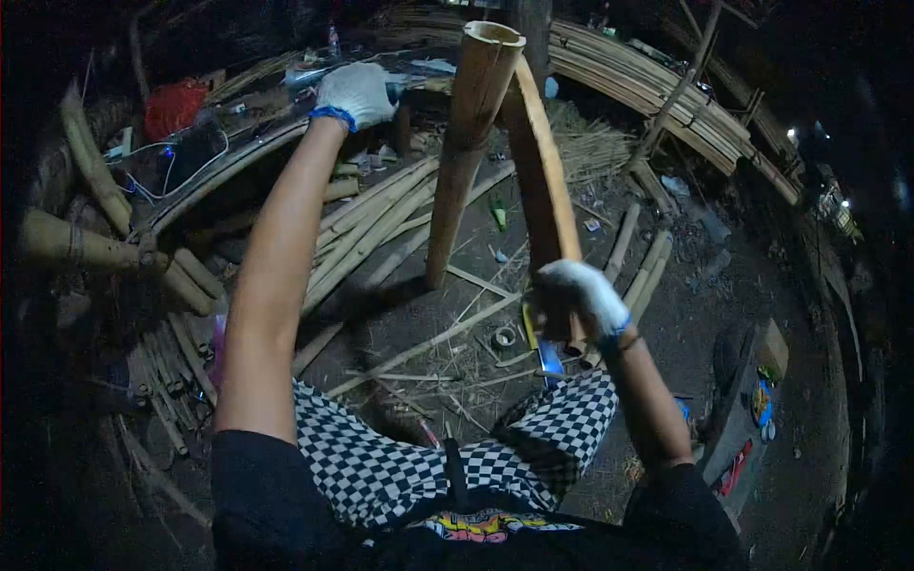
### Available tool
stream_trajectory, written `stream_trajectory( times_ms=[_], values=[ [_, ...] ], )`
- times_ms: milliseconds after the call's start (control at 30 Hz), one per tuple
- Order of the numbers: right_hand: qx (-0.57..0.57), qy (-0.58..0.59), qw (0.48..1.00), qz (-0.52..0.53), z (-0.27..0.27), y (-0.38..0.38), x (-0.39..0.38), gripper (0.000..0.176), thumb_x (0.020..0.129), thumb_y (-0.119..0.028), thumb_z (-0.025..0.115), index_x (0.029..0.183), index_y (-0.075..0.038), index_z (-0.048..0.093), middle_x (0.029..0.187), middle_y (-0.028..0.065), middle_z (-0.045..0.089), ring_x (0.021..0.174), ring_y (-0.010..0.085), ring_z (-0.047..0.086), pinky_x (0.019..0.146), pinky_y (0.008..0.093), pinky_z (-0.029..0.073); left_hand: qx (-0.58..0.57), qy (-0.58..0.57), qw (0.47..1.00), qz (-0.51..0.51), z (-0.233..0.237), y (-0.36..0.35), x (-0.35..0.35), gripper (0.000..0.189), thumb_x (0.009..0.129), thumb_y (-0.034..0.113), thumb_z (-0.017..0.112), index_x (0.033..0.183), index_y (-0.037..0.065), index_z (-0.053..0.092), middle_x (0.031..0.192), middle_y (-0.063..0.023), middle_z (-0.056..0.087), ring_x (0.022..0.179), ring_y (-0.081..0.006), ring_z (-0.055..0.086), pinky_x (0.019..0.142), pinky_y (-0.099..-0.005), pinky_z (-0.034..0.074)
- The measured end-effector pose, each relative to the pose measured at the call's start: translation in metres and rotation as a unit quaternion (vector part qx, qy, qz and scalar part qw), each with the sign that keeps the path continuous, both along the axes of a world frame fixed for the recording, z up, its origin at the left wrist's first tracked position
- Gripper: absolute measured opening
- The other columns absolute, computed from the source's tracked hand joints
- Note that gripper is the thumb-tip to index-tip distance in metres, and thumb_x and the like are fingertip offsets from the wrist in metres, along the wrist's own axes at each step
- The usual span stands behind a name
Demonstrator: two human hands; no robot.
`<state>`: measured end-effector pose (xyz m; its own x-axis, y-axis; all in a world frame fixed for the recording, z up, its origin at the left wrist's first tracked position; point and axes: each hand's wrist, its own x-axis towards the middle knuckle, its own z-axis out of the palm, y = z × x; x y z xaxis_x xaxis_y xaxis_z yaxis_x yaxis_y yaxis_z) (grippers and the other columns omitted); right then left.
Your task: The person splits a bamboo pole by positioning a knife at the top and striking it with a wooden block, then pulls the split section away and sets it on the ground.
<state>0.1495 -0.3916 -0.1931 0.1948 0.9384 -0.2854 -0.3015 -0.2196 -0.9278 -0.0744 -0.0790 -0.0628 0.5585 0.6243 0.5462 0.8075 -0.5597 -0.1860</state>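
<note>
My left hand (357, 95), in a white glove with a blue cuff, is stretched out to the upper left over a low bench. Its fingers are closed around a small dark object (392, 92), mostly hidden. A bamboo pole (465, 124) with a hollow top stands upright in front of me. Beside it, a long split bamboo piece (545, 167) leans, its pale cut edge facing right. My gloved right hand (583, 300) is closed around the lower part of this piece; the fingers are partly shadowed.
Cut bamboo lengths (376, 219) lie on the ground behind the pole. Long bamboo strips (657, 90) are stacked at the back right. A roll of tape (504, 337) lies near my knees. A red bag (174, 108) and white cable (214, 157) are at the left.
</note>
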Motion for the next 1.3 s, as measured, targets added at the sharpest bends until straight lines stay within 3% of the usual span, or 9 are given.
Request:
stream_trajectory(
  times_ms=[433,533,600,667,800,900,1100,1200,1300],
  values=[
    [0.644,-0.400,0.621,-0.198,0.173,-0.038,0.088,0.028,0.087,-0.023,0.063,0.105,-0.002,0.060,0.085,0.0094,0.064,0.076,0.0194,0.063,0.070,0.0306,0.053,0.011,-0.024,1.000,-0.016,0.000,0.001,0.009,0.035,0.071,0.037,0.066,0.091,0.008,0.073,0.098,-0.0197,0.069,0.091,-0.0342,0.067,0.082,-0.0446,0.054],
    [0.539,-0.459,0.666,-0.233,0.067,0.019,0.061,0.029,0.087,-0.023,0.064,0.106,-0.002,0.058,0.085,0.0091,0.064,0.076,0.0193,0.063,0.071,0.0306,0.053,0.020,-0.022,0.999,-0.025,-0.002,0.007,0.007,0.036,0.071,0.036,0.065,0.091,0.008,0.073,0.098,-0.0197,0.069,0.091,-0.0342,0.067,0.082,-0.0441,0.054],
    [0.292,-0.409,0.847,-0.173,-0.026,0.044,0.029,0.030,0.087,-0.023,0.064,0.107,-0.002,0.058,0.084,0.0089,0.063,0.076,0.0192,0.063,0.071,0.0306,0.053,0.027,-0.024,0.999,-0.033,-0.004,0.006,0.008,0.036,0.071,0.036,0.065,0.091,0.008,0.073,0.098,-0.0197,0.069,0.091,-0.0342,0.067,0.082,-0.0440,0.054],
    [0.028,0.062,0.996,0.054,-0.060,0.027,0.005,0.028,0.086,-0.025,0.063,0.102,-0.002,0.059,0.086,0.0110,0.064,0.076,0.0219,0.064,0.072,0.0349,0.055,-0.031,-0.019,0.999,0.030,0.002,0.003,0.007,0.037,0.071,0.036,0.065,0.091,0.007,0.073,0.098,-0.0194,0.069,0.091,-0.0341,0.067,0.082,-0.0440,0.054],
    [0.049,-0.014,0.998,-0.023,0.002,-0.026,0.001,0.029,0.086,-0.027,0.063,0.100,-0.002,0.060,0.086,0.0110,0.064,0.076,0.0212,0.065,0.075,0.0378,0.056,0.019,-0.020,0.999,0.022,-0.006,0.015,-0.013,0.039,0.073,0.037,0.065,0.095,0.006,0.072,0.097,-0.0183,0.069,0.089,-0.0338,0.068,0.080,-0.0433,0.055],
    [0.231,-0.345,0.907,-0.075,0.037,-0.057,0.055,0.037,0.088,-0.030,0.061,0.110,0.000,0.060,0.101,0.0135,0.066,0.091,0.0222,0.065,0.081,0.0364,0.054,-0.010,-0.018,0.999,0.027,-0.004,0.019,-0.011,0.038,0.073,0.037,0.065,0.096,0.007,0.072,0.096,-0.0179,0.070,0.089,-0.0334,0.068,0.079,-0.0431,0.055],
    [0.566,0.098,0.795,0.196,0.183,-0.058,0.065,0.051,0.097,-0.038,0.037,0.127,0.001,0.050,0.115,0.0216,0.057,0.108,0.0312,0.055,0.102,0.0489,0.041,0.022,-0.030,0.999,0.012,-0.001,0.014,0.007,0.033,0.071,0.037,0.066,0.089,0.011,0.072,0.094,-0.0178,0.069,0.087,-0.0344,0.067,0.080,-0.0445,0.054],
    [0.703,-0.301,0.643,-0.041,0.171,-0.028,0.074,0.040,0.095,-0.034,0.044,0.121,-0.004,0.052,0.109,0.0159,0.058,0.104,0.0275,0.057,0.097,0.0458,0.045,0.026,-0.030,0.999,-0.025,-0.001,0.013,0.015,0.034,0.071,0.038,0.066,0.089,0.009,0.072,0.094,-0.0182,0.069,0.087,-0.0350,0.067,0.080,-0.0439,0.054],
    [0.532,-0.389,0.725,-0.200,0.054,0.018,0.056,0.040,0.093,-0.033,0.052,0.118,-0.003,0.055,0.100,0.0130,0.060,0.093,0.0254,0.059,0.088,0.0411,0.048,0.022,-0.035,0.999,-0.022,-0.001,0.012,0.019,0.035,0.071,0.039,0.066,0.088,0.009,0.072,0.094,-0.0178,0.069,0.089,-0.0343,0.066,0.081,-0.0441,0.054]
  ],
)
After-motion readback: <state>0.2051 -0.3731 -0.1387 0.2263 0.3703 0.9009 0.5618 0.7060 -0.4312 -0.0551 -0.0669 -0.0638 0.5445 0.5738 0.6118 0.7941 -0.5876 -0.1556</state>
